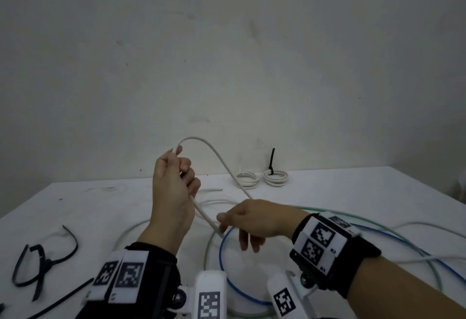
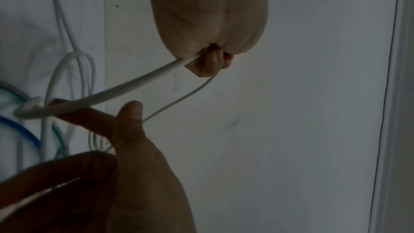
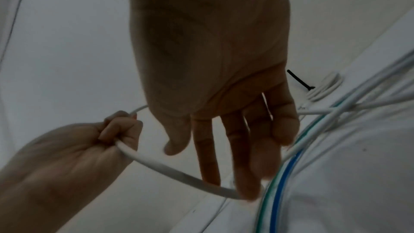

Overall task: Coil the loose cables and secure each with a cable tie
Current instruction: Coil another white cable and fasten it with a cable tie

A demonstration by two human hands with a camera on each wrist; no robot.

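Observation:
My left hand (image 1: pixel 174 185) is raised above the white table (image 1: pixel 353 192) and grips a white cable (image 1: pixel 219 159) in its fist. The cable arches over the top of that hand and slopes down to my right hand (image 1: pixel 252 220). A lower stretch leaves the bottom of the fist (image 3: pixel 121 141) and runs to the right hand's fingers (image 3: pixel 246 180). These hang straight and the cable (image 2: pixel 134 84) lies across the index finger (image 2: pixel 89 118), with the thumb (image 2: pixel 131 112) apart from it. Several loose black cable ties (image 1: pixel 42 263) lie at the near left.
Two coiled white cables (image 1: pixel 248 180) sit at the back by the wall; the right coil (image 1: pixel 276 177) has a black tie (image 1: pixel 271 162) sticking up. A blue cable (image 1: pixel 224 263), a green cable (image 1: pixel 209 243) and more white cable (image 1: pixel 428 225) sprawl in wide loops under my right arm.

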